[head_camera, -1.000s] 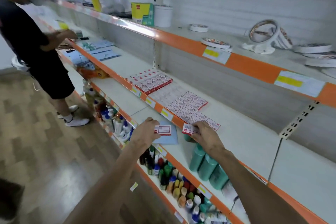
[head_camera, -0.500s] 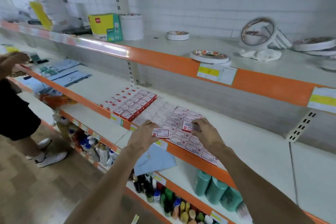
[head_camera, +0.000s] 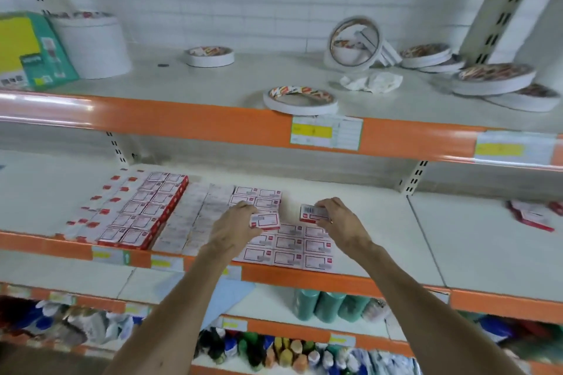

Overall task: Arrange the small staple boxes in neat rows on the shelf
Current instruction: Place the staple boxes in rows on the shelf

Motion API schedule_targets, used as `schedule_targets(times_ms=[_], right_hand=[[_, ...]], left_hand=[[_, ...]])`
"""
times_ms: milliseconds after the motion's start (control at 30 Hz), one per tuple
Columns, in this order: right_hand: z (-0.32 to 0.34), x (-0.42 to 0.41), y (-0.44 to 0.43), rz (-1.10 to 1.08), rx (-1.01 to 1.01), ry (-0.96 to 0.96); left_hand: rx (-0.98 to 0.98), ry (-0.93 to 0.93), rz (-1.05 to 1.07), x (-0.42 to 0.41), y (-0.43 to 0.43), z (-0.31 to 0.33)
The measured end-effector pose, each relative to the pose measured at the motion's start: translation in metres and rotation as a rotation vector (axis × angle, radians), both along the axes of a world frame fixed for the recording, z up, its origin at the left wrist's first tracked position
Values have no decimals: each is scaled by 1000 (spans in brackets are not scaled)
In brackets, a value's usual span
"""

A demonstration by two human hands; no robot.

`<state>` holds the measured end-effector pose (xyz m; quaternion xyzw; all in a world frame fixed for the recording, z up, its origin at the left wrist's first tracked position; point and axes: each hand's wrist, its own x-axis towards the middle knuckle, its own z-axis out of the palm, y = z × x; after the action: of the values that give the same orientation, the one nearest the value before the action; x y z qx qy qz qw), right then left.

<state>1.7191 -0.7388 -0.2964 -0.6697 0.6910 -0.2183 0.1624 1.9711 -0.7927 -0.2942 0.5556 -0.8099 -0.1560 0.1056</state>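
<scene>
1. Since a second ago, your left hand (head_camera: pixel 236 222) has carried its small white-and-red cardboard staple box (head_camera: pixel 265 220) from in front of the laid block of matching boxes (head_camera: pixel 289 245) to just above the block's middle.
2. Your right hand (head_camera: pixel 338 219) has left the block's front edge and now pinches a second such box (head_camera: pixel 313 212) over the block's back right corner, where the pale shelf (head_camera: pixel 380 222) shows bare.
3. Judgement: two boxes await placing, and that gap is the likely slot.
4. Both hands arch palm-down, fingers curled round their boxes.
</scene>
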Motion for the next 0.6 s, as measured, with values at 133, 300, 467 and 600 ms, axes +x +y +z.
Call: schedule_targets(times_ms=[133, 300, 467, 600], right_hand=[[-1, -10, 10, -137, -13, 5], [-4, -22, 16, -222, 23, 34], [-5, -29, 7, -234, 19, 55], [-10, -34, -5, -211, 22, 52]], left_hand=[[-27, 6, -101, -15, -19, 2], [-17, -9, -195, -33, -33, 0], [-8, -16, -238, -51, -49, -1], [-15, -35, -252, -65, -58, -6]])
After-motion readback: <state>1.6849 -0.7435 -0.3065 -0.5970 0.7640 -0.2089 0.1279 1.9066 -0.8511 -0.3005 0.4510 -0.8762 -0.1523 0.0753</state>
